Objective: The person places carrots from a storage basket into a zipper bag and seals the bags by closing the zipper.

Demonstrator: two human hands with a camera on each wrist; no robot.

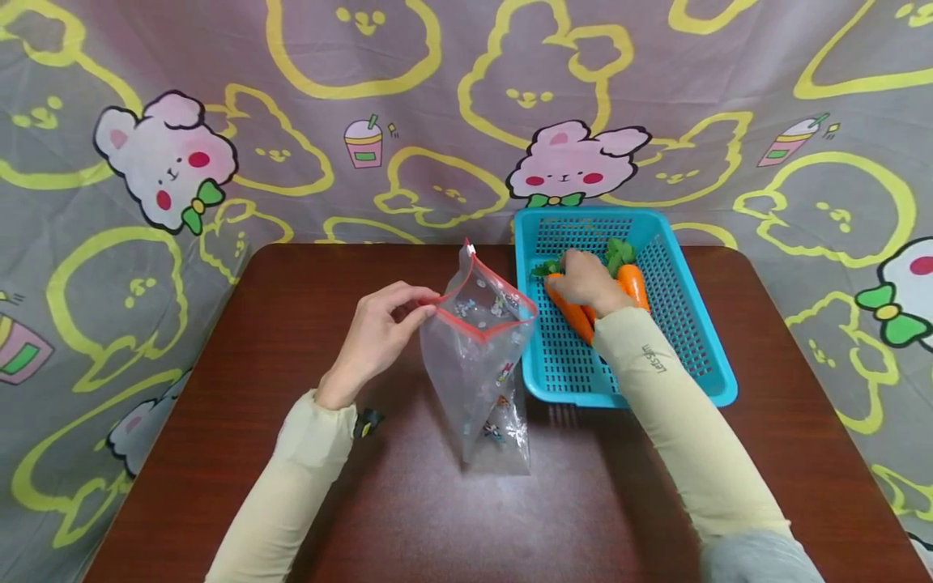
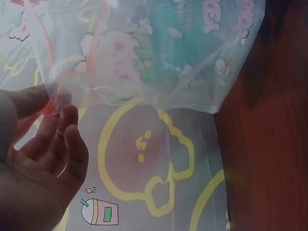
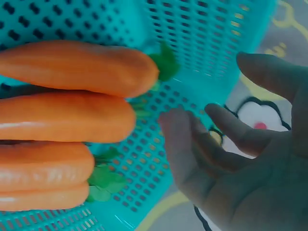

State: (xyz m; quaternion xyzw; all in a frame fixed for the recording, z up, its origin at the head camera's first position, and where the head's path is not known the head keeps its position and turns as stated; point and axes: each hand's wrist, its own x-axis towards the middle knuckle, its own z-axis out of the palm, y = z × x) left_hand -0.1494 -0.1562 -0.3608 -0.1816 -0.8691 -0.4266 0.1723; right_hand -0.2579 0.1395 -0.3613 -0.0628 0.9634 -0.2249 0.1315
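Observation:
My left hand (image 1: 386, 330) pinches the red-edged rim of a clear zip bag (image 1: 470, 389) between thumb and fingers. The bag stands upright on the table with its mouth gaping and its slider at the far corner; printed figures cover its side. To its right, a blue basket (image 1: 583, 399) holds several orange carrots (image 3: 72, 115) with green leafy tops (image 3: 166, 62). My right hand (image 1: 589, 283) is inside the basket over the carrots' leafy ends. In the right wrist view its fingers (image 3: 224, 127) are spread and loosely bent, apart from the carrots, with nothing between them.
The brown wooden table (image 1: 277, 324) lies beneath everything. Behind it hangs a patterned cloth (image 1: 437, 105) with rabbit and cup drawings, close to the basket's far rim. A small black object (image 1: 368, 423) shows beside the left sleeve.

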